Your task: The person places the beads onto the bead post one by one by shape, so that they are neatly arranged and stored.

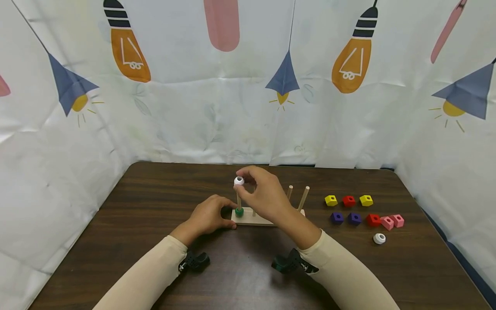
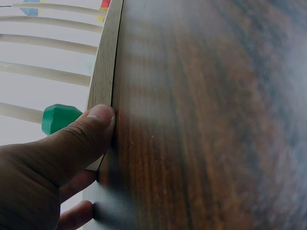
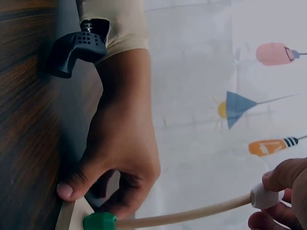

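A pale wooden base (image 1: 252, 219) with several upright pegs stands on the table. My left hand (image 1: 211, 214) grips its left end, the thumb (image 2: 98, 117) lying along the front edge in the left wrist view. At the foot of the leftmost peg sits a green bead (image 1: 239, 212). My right hand (image 1: 267, 196) pinches a white bead (image 1: 239, 181) between thumb and fingers at the top of that same peg. In the right wrist view the peg's tip meets the white bead (image 3: 265, 197). The right hand hides some of the middle pegs in the head view.
Right of the base lie yellow blocks (image 1: 366, 200), red blocks (image 1: 349, 201), purple blocks (image 1: 337, 218) and pink blocks (image 1: 397, 221), with holes in them. Another white bead (image 1: 379, 239) lies in front of them. A patterned white cloth (image 1: 217, 120) hangs behind the dark table (image 1: 240, 275).
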`<control>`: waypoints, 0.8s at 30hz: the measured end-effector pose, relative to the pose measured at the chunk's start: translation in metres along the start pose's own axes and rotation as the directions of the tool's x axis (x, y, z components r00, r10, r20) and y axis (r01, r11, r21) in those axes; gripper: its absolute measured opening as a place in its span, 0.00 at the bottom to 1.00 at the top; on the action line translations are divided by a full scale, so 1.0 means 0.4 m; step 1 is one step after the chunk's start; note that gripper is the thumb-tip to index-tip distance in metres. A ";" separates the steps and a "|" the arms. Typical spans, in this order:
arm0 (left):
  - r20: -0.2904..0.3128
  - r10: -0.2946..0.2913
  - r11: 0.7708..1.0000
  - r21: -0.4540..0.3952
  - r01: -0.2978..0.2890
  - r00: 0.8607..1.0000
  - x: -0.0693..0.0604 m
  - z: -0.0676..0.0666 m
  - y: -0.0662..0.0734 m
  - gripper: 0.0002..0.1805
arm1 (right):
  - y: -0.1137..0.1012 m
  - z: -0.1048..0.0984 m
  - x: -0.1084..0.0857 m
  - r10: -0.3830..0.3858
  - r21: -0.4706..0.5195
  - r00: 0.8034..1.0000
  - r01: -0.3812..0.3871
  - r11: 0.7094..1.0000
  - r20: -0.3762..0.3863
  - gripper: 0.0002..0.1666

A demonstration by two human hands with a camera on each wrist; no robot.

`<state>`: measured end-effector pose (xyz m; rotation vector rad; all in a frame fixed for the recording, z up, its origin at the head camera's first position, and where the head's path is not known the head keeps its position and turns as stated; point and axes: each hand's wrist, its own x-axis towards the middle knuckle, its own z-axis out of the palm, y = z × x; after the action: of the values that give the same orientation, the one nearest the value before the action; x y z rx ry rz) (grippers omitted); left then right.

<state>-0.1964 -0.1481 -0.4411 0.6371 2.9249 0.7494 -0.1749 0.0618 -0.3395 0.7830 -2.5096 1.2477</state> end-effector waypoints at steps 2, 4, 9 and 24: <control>-0.002 0.005 1.000 -0.004 -0.005 1.000 -0.001 0.000 -0.001 0.29 | -0.005 0.003 0.000 0.013 0.007 1.000 -0.013 1.000 0.003 0.19; -0.007 0.013 1.000 -0.009 -0.013 1.000 -0.002 -0.001 -0.003 0.28 | -0.008 0.007 0.000 0.029 0.016 1.000 -0.029 0.999 0.003 0.19; -0.007 0.019 1.000 -0.016 -0.019 1.000 -0.002 -0.002 -0.005 0.29 | -0.001 0.025 -0.005 0.072 0.024 0.997 -0.072 0.997 0.007 0.20; 0.006 -0.011 1.000 0.013 0.011 1.000 0.002 0.000 -0.003 0.29 | 0.072 0.099 -0.044 0.096 0.139 0.994 -0.088 0.986 -0.051 0.51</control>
<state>-0.1975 -0.1489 -0.4415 0.6225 2.9283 0.7263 -0.1751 0.0511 -0.3905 0.6573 -2.4604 1.4649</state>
